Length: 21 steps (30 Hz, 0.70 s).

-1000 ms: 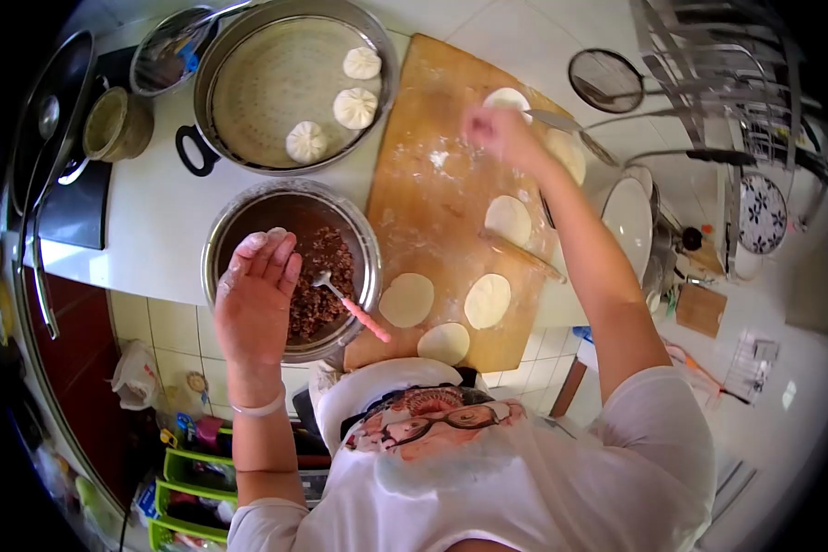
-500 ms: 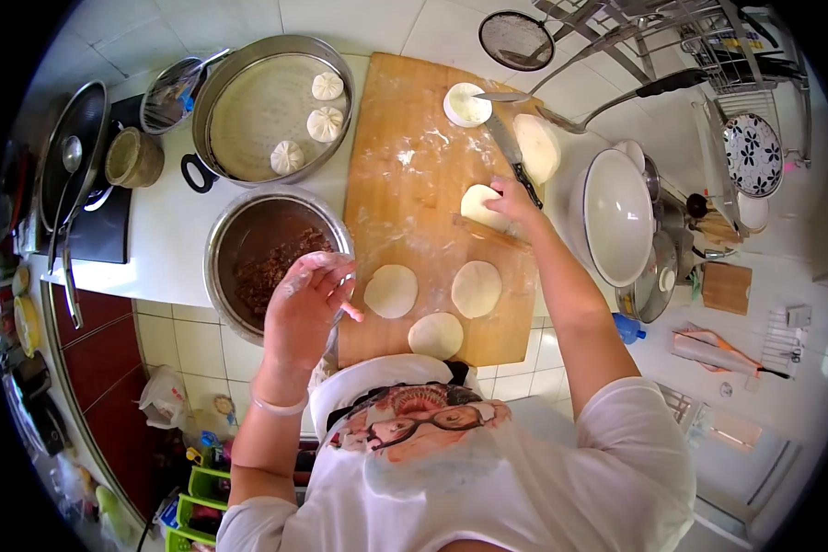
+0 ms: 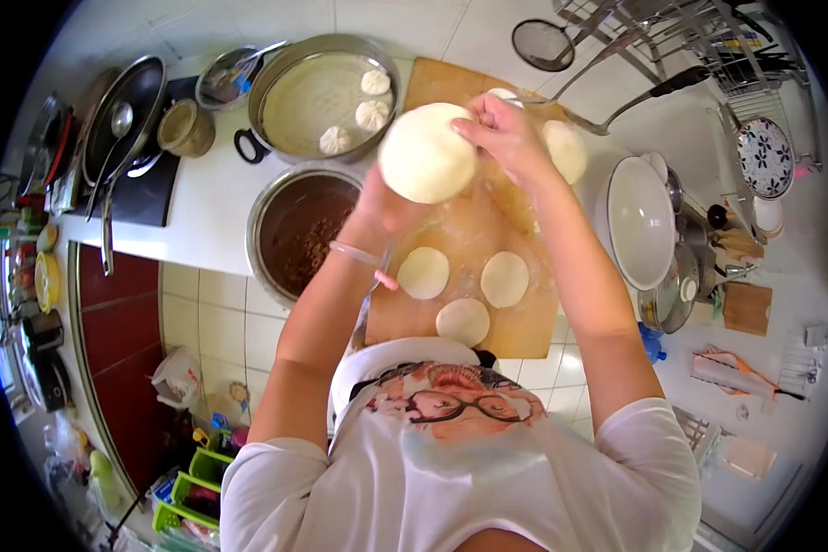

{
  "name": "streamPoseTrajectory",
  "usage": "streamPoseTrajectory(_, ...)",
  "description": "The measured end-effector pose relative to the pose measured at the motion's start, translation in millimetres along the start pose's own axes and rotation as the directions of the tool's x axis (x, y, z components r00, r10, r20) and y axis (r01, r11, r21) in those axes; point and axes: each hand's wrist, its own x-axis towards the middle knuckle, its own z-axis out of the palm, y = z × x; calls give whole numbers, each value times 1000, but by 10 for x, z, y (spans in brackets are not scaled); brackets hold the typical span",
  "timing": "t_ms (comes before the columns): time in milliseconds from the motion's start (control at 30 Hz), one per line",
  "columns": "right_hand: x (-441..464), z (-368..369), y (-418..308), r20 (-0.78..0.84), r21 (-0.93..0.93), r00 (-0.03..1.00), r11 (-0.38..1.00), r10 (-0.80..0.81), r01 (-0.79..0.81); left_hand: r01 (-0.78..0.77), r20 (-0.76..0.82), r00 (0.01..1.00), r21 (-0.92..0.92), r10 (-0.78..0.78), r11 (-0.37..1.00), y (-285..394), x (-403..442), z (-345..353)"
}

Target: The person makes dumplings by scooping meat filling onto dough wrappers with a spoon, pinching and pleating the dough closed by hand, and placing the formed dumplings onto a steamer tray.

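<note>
A round dough wrapper [image 3: 428, 153] is raised over the wooden board [image 3: 524, 336]. My right hand [image 3: 501, 133] pinches its right edge between thumb and fingers. My left hand [image 3: 388, 204] is under its lower left side, its fingers mostly hidden by the dough. Three flat wrappers, one of them near the front edge [image 3: 463, 322], lie on the board. A metal bowl [image 3: 259, 230] of meat filling stands left of the board, with a pink-handled spoon [image 3: 385, 280] partly behind my left wrist. Three pleated buns, one at the lower left [image 3: 335, 140], sit in the round steamer pan [image 3: 265, 87].
A larger dough piece [image 3: 564, 152] lies at the board's right. Beyond it are a white basin [image 3: 641, 224], a lidded pot [image 3: 672, 294] and a rack of utensils. A strainer [image 3: 542, 45] hangs at the top. A jar [image 3: 186, 128] and a wok [image 3: 124, 115] stand left.
My right hand has lifted the wrapper off the board and moved it left and up. My left hand has gone from beside the filling bowl to beneath the wrapper. The view has shifted.
</note>
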Motion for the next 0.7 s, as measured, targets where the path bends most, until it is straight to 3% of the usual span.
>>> streamPoseTrajectory(33, -6, 145, 9, -44, -186, 999, 982, -26, 17, 112, 191, 979, -190, -75, 975, 174, -60, -21)
streamPoseTrajectory(67, 49, 251, 155, -84, -240, 980, 958, -183, 158, 32, 99, 995, -45, -28, 998, 324, -137, -41)
streamPoseTrajectory(100, 33, 386, 279, -67, -229, 982, 960, -179, 160, -38, 18, 999, 114, 36, 993, 486, -200, -40)
streamPoseTrajectory(167, -107, 706, 497, 90, -536, 957, 796, -276, 280, -111, 10, 994, 121, 111, 986, 799, -431, -66)
streamPoseTrajectory(200, -235, 924, 616, 202, -596, 961, 755, -187, 272, -196, 151, 974, 196, 168, 961, 986, -442, -257)
streamPoseTrajectory(233, -405, 1144, 688, 303, -654, 949, 705, -89, 275, -233, 51, 972, 180, 228, 956, 1091, -536, -209)
streamPoseTrajectory(300, -745, 1471, 688, 450, -815, 880, 474, 153, 334, -298, -124, 938, 187, 323, 936, 1258, -727, -155)
streamPoseTrajectory(433, -816, 1707, 1157, 450, -833, 891, 386, 58, 396, -399, -161, 896, 109, 413, 910, 1510, -1052, -513)
streamPoseTrajectory(500, -756, 1723, 1239, 413, -854, 908, 319, -66, 412, -492, -345, 767, 227, 541, 841, 1496, -1239, -604)
streamPoseTrajectory(533, -718, 1708, 1085, 417, -852, 907, 319, -64, 415, -494, -347, 765, 226, 543, 839, 1477, -1348, -639)
streamPoseTrajectory(600, -576, 1651, 806, 414, -864, 898, 377, 152, 334, -554, -360, 749, 121, 557, 823, 1436, -1590, -721)
streamPoseTrajectory(700, -300, 1706, 859, 295, -839, 954, 493, 56, 230, -551, -458, 716, 94, 527, 829, 1341, -1903, -1050)
